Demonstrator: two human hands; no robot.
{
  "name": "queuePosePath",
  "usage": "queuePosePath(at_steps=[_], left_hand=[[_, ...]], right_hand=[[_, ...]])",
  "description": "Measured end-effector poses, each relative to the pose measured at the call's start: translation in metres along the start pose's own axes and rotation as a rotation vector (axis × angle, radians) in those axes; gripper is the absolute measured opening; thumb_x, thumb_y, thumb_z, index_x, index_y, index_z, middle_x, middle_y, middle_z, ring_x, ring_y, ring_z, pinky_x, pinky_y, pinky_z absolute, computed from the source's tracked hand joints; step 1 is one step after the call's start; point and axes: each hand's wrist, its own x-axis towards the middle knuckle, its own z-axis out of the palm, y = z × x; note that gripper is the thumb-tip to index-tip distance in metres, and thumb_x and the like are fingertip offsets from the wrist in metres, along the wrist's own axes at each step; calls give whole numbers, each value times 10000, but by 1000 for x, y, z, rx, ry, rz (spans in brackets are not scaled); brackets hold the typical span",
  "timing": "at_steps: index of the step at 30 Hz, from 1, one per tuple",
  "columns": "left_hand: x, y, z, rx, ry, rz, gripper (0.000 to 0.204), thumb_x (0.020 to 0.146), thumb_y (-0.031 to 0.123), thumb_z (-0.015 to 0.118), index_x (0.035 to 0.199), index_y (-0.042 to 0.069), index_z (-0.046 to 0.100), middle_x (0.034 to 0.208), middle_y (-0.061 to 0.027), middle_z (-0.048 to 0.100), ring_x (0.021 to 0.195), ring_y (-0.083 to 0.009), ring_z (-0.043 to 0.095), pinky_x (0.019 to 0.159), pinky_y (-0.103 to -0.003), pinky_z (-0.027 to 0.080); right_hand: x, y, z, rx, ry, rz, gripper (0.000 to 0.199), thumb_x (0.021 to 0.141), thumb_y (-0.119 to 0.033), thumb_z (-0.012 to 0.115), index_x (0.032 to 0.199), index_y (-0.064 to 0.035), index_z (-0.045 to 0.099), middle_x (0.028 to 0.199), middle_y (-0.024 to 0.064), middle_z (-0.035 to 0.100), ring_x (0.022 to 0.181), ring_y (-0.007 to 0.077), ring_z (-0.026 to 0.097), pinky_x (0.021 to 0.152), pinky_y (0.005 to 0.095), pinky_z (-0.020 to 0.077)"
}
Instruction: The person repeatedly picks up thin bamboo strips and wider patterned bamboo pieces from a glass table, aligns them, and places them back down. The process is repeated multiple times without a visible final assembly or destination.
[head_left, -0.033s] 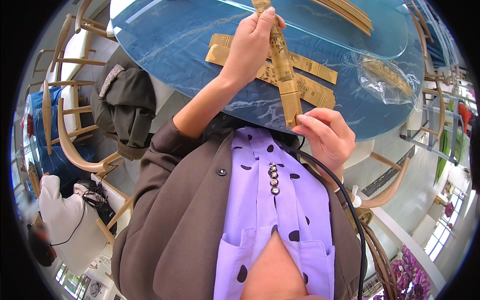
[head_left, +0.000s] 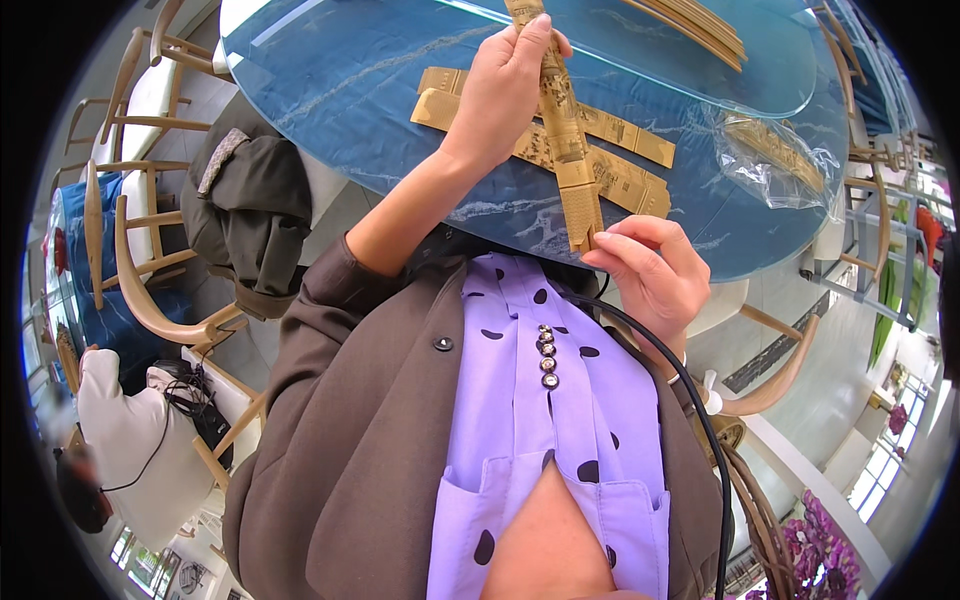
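A long, narrow gold printed cardboard box (head_left: 568, 140) slants across the view above the table. My left hand (head_left: 508, 85) is closed around its far part, thumb along the top. At the near end, my right hand (head_left: 655, 265) pinches the edge of the end flap between thumb and fingertips. Beneath the held box lie two flat gold cartons, the farther carton (head_left: 630, 135) and the nearer carton (head_left: 625, 182), both on the blue marbled table (head_left: 370, 110). The held box hides their middle parts.
To the right, a clear plastic bag (head_left: 775, 160) holds gold card pieces. A stack of gold strips (head_left: 700, 25) rests on the raised glass disc (head_left: 790, 85). A dark coat (head_left: 250, 200) hangs over a chair at left. A black cable (head_left: 700, 410) runs past my right arm. A person (head_left: 130, 430) sits at lower left.
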Motion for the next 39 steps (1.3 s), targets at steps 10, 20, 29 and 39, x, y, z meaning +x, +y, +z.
queuePosePath(at_steps=[10,20,29,39], left_hand=[[-2,-3,3,-19,21,-47,395,1070,327,455,853,42,624,724,25,490,673,-67,423,617,-263,377],[-1,-6,-2,46,-26,-52,344,1062,336,480,881,83,627,770,41,534,703,-35,454,648,-218,379],[5,-7,-9,-15,-11,-40,346,1064,320,475,882,75,637,787,30,562,715,-45,478,672,-218,397],[2,-4,-7,23,-22,-19,357,1067,336,469,884,79,637,778,39,545,709,-31,459,655,-217,385]], right_hand=[[-6,-5,8,-306,69,-163,280,684,-202,886,848,-102,682,761,19,538,618,186,560,508,290,455],[-6,-4,19,-315,57,-90,259,731,-234,848,862,-98,670,811,24,576,714,203,591,584,308,486],[-4,-1,15,-183,-18,-6,251,742,-197,842,869,-72,664,856,41,610,712,193,603,587,311,491],[6,-11,16,102,19,256,302,718,-112,849,983,-42,724,902,90,643,700,199,629,595,298,519]])
